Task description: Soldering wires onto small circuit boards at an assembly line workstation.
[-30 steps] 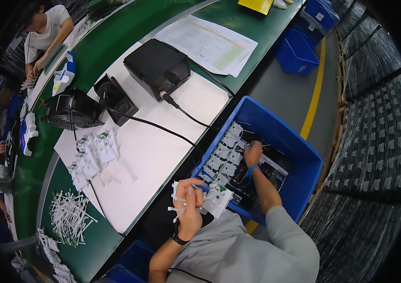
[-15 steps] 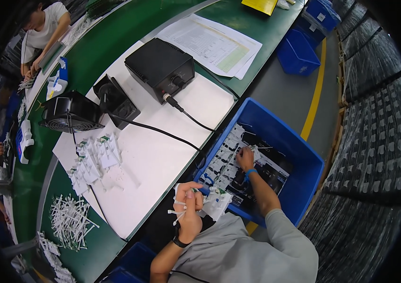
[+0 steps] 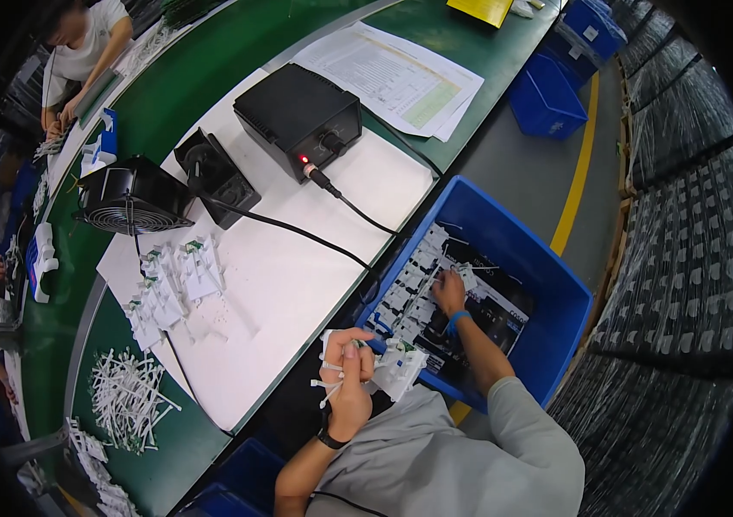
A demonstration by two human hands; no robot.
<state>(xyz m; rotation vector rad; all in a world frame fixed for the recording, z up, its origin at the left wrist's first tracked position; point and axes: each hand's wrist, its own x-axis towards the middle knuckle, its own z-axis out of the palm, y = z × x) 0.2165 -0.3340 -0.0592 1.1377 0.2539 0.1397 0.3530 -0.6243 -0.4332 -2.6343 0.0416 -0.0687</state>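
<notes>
My left hand, with a black band at its wrist, is closed in front of my body near the table's edge. Gripped in it are white plastic parts with small green boards, and short white leads with connectors stick out by the fingers. Down inside the blue bin, my right hand, wearing a blue wristband, has its fingers closed on a white plastic part. Rows of similar white parts lie along the bin's left side, beside a dark printed sheet. My fingers partly hide both held items.
A black control box, a tool holder and a fan stand on a white board. More white parts lie there. White leads are piled on the green table. A black cable hangs toward the bin. A person works opposite.
A red light on the control box now glows. Both hands keep nearly the same place and hold; the view has shifted slightly.
</notes>
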